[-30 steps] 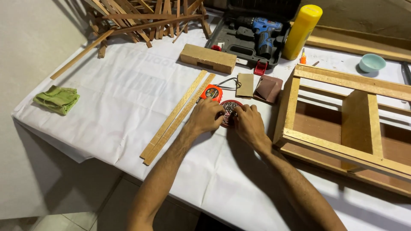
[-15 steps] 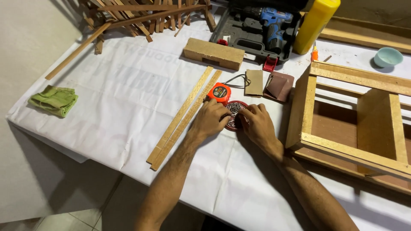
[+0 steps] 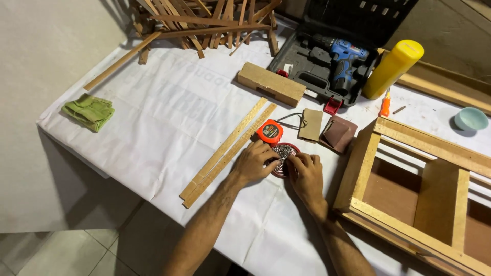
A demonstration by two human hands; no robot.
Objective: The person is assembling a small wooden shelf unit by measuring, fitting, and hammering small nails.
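Note:
Both my hands rest on a small round dark-red dish [image 3: 283, 153] filled with several small metal nails. My left hand [image 3: 254, 162] has its fingertips in the nails on the dish's left side. My right hand [image 3: 306, 171] covers the dish's right side, fingers curled toward the nails; whether either hand pinches a nail is hidden. An orange tape measure [image 3: 269, 132] lies just beyond the dish. Two thin long wooden strips [image 3: 227, 147] lie side by side to the left of my left hand.
An open wooden frame box [image 3: 419, 189] stands at the right. Sandpaper pieces [image 3: 327, 130], a wood block [image 3: 271, 84], a black case with a blue drill [image 3: 343, 55], a yellow bottle [image 3: 393, 68], a light-blue bowl [image 3: 470, 118], a green cloth [image 3: 89, 111] and a pile of slats [image 3: 204, 20] surround them.
The camera view has shifted a little. Both hands stay at the nail dish, with the fingers moving slightly among the nails.

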